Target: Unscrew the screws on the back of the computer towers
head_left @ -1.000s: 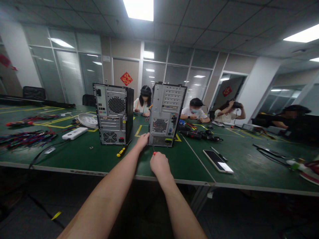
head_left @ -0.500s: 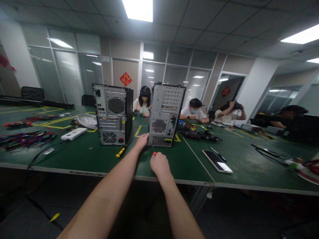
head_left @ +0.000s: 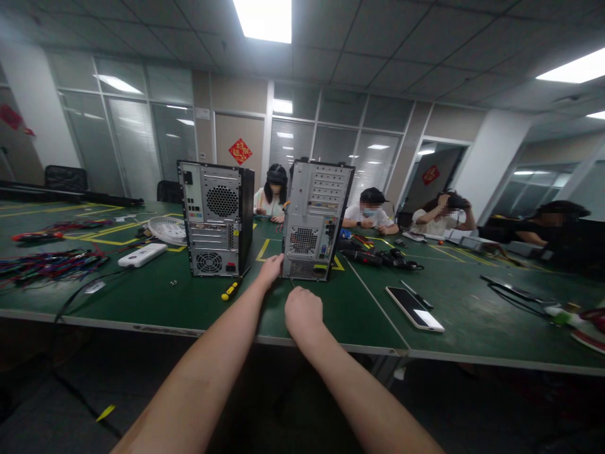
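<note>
A grey computer case (head_left: 312,183) stands upright on the green table, its back panel with slots, vents and ports facing me. My left hand (head_left: 272,270) grips the lower left edge of this case, its fingertips partly hidden against the side. Close to the case's bottom left corner, my right hand (head_left: 303,311) is closed around a screwdriver (head_left: 292,283). Only the thin shaft shows, pointing at the case's lower edge; the handle is hidden in my fist. Whether the tip touches a screw is too small to tell.
A second computer case (head_left: 215,214) stands to the left, with a yellow-black screwdriver (head_left: 230,291) before it. Small screws (head_left: 173,283), a white power strip (head_left: 142,255) and bundled wires (head_left: 51,258) lie further left. A phone (head_left: 414,308) lies right. Several people sit across the table.
My right hand has turned around the screwdriver, its wrist and forearm swinging to the right, and the red handle no longer shows. My left hand stays on the case.
</note>
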{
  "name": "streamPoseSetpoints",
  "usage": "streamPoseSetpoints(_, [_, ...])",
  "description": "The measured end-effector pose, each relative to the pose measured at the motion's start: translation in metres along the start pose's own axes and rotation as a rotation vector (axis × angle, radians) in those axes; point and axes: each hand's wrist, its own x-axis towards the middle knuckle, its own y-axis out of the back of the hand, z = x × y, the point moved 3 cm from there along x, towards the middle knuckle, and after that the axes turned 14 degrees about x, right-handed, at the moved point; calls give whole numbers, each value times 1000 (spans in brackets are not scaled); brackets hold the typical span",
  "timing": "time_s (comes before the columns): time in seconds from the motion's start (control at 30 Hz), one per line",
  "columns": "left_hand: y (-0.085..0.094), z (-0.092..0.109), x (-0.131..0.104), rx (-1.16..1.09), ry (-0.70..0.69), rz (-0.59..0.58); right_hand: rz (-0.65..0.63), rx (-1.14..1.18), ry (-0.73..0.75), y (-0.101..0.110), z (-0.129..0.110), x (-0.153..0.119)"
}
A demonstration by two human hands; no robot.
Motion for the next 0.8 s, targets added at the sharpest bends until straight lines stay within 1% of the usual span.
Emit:
streamPoseSetpoints(0.13, [1,1,-1,-11,-5,2,-18,-20,57,-3,-3,1])
streamPoseSetpoints(0.5, [2,11,-7,-9,21,-14,-42,61,30,-1,-5,-1])
streamPoseSetpoints(0.67, [3,18,-14,1,42,-17,-39,93,15,-2,-3,-1])
streamPoseSetpoints(0.8, [4,21,-16,-33,47,-40,-33,118,-1,-5,0,0])
